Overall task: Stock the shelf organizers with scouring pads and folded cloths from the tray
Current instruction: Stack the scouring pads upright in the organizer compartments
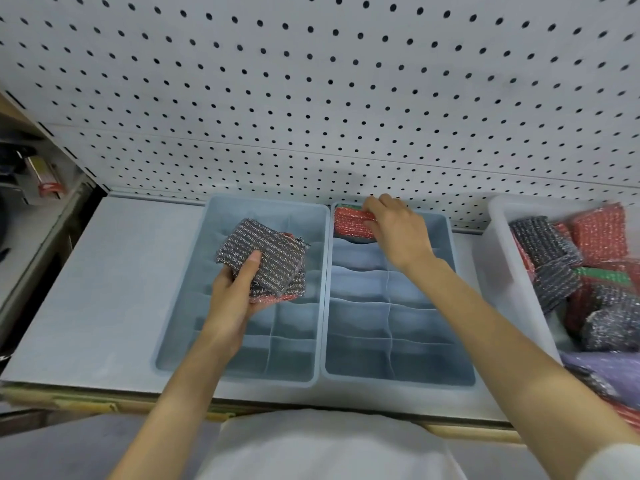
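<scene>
Two blue divided organizers stand side by side on the shelf, the left organizer (211, 258) and the right organizer (446, 237). My left hand (235, 299) holds a small stack of scouring pads (266, 258), grey on top with red beneath, above the left organizer. My right hand (394, 226) reaches to the far-left compartment of the right organizer and its fingers curl over a red scouring pad (349, 221) standing there, with a green edge behind it. A white tray (498, 258) at the right holds several grey, red and green pads and a purple cloth (609, 367).
A white pegboard wall (311, 98) rises right behind the organizers. Bare shelf surface (114, 271) lies left of the left organizer. A neighbouring shelf bay with dark items (31, 174) is at far left. The shelf's front edge (104, 403) runs below.
</scene>
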